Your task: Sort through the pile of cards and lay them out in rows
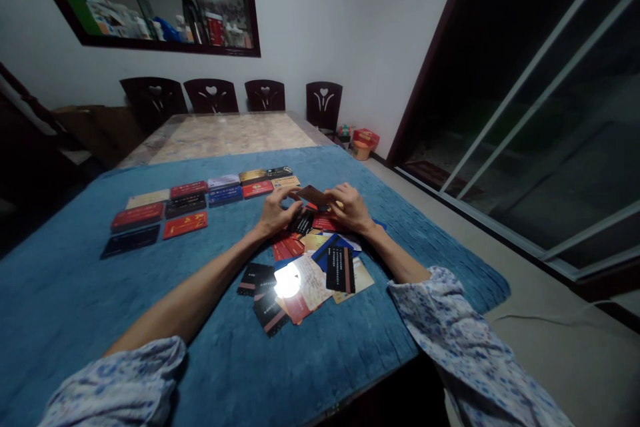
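We see both hands meet over the far edge of a loose pile (305, 267) of cards on the tabletop (75, 293), which is covered with a blue cloth. The left hand (276, 212) and the right hand (351, 207) hold between them one brown card (313, 195). The card is thin and rectangular, dark brown, and it is lifted a little above the pile and tilted. The left fingers (289, 195) pinch its left end, and the right fingers grasp its right end, so both hands are closed on it.

The pile below the hands has cards in red, black, cream and blue, lying over each other in many directions. One black card (341, 269) shows rows of small white text, and another black one near the thumb of the left hand has the same kind of lines, but the letters are too small for us to read. A bright glare spot hides the print on a pale card (288, 282).

To the left, well apart from the pile, other cards lie in neat rows (200, 199): red, black, blue, gold and cream. Perhaps some carry gold lettering, but the view is too dim to be sure.

Behind the tabletop stand four dark chairs (265, 95) by the wall.
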Demonstrator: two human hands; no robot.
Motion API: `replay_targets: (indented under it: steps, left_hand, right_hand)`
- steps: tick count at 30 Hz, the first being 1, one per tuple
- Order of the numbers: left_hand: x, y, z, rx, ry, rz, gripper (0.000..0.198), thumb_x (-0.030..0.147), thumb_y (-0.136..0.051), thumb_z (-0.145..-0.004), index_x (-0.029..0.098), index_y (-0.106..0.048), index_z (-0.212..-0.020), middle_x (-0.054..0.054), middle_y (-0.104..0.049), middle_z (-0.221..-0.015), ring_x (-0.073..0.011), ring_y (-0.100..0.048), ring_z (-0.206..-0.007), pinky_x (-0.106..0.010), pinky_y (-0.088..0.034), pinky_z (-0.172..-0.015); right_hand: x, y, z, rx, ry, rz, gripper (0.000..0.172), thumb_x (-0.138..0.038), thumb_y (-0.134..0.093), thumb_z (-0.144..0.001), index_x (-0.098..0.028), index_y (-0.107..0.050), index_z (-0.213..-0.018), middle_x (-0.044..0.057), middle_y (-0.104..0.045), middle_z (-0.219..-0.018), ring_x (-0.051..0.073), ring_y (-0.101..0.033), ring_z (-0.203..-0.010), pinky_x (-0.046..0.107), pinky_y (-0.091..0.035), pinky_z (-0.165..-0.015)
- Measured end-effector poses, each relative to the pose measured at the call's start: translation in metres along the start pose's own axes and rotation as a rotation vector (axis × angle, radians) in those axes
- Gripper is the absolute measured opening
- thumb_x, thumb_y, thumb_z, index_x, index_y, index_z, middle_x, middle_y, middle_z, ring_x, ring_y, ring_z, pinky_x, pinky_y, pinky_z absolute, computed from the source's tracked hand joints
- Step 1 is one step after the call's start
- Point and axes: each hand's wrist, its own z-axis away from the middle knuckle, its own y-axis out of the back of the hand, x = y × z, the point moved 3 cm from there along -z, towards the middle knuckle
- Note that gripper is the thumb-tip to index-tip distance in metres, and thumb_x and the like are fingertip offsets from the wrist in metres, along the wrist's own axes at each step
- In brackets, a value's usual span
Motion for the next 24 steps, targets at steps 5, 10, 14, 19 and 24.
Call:
replay_targets:
  steps: [5,10,14,19,24]
  left_hand:
    - [0.001,0.001,0.000,0.048,-0.044,-0.008,0.028,0.017,-0.065,-0.085,0.020,-0.068,-0.112,-0.003,-0.073,-0.098,-0.0183,-0.067,-0.091,-0.035,-0.054,-0.089]
    - [0.003,0.002,0.000,0.042,-0.065,-0.053,0.017,0.015,-0.064,-0.085,0.020,-0.068,-0.101,-0.003,-0.073,-0.096,-0.0192,-0.067,-0.095,-0.034,-0.054,-0.086]
    - [0.000,0.000,0.001,-0.004,-0.074,-0.061,0.025,0.012,-0.063,-0.084,0.020,-0.067,-0.107,-0.001,-0.072,-0.093,-0.0187,-0.066,-0.094,-0.035,-0.053,-0.091]
    - [-0.005,-0.004,0.002,-0.060,-0.078,-0.074,0.034,0.006,-0.058,-0.081,0.020,-0.066,-0.111,-0.002,-0.069,-0.092,-0.0177,-0.065,-0.093,-0.032,-0.052,-0.091]
    - [-0.005,-0.005,0.002,-0.094,-0.063,-0.092,0.034,0.004,-0.057,-0.079,0.019,-0.067,-0.109,-0.003,-0.067,-0.095,-0.0182,-0.063,-0.091,-0.032,-0.053,-0.088]
  right_hand:
    - [-0.004,0.007,0.000,-0.017,0.020,0.137,0.027,-0.022,-0.057,-0.093,-0.019,-0.074,-0.114,0.011,-0.067,-0.095,0.026,-0.051,-0.094,0.035,-0.036,-0.079]
    - [-0.008,0.008,-0.001,-0.057,0.045,0.216,0.027,-0.026,-0.063,-0.091,-0.020,-0.074,-0.115,0.012,-0.067,-0.101,0.026,-0.047,-0.097,0.035,-0.033,-0.079]
    - [-0.010,0.005,-0.003,-0.087,0.042,0.229,0.026,-0.027,-0.060,-0.093,-0.020,-0.074,-0.115,0.012,-0.066,-0.100,0.026,-0.047,-0.096,0.035,-0.032,-0.080]
    - [-0.012,0.000,-0.004,-0.120,0.020,0.200,0.028,-0.026,-0.059,-0.094,-0.020,-0.073,-0.119,0.013,-0.067,-0.103,0.027,-0.049,-0.101,0.035,-0.035,-0.082]
    - [-0.013,-0.002,-0.005,-0.124,0.009,0.165,0.033,-0.023,-0.050,-0.100,-0.020,-0.067,-0.127,0.013,-0.069,-0.106,0.026,-0.052,-0.100,0.035,-0.037,-0.084]
